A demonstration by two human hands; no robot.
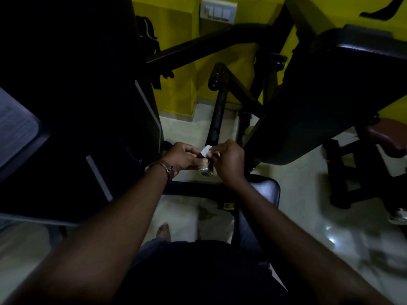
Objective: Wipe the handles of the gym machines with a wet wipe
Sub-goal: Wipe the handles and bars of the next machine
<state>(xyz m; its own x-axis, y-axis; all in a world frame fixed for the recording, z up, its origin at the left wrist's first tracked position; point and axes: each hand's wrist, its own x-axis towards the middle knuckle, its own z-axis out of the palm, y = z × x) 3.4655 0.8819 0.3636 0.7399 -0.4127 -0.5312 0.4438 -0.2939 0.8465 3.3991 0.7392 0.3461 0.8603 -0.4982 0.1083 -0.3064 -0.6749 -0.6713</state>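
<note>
Both forearms extended forward. Left hand (182, 156) fingers curled round chrome-capped handle end (205, 170). Right hand (229, 159) pinches white wet wipe (206, 150), pressed on handle just above cap.

arms: both bare, no sleeves | left wrist: thin brown strap (167, 167), middle of frame | clothes: dark top (198, 271), bottom middle | foot (164, 232): bare, lower middle, just above the top

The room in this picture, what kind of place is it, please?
Most likely a small gym: a black padded bench, a black machine arm with a metal-capped handle, and yellow walls.
</note>
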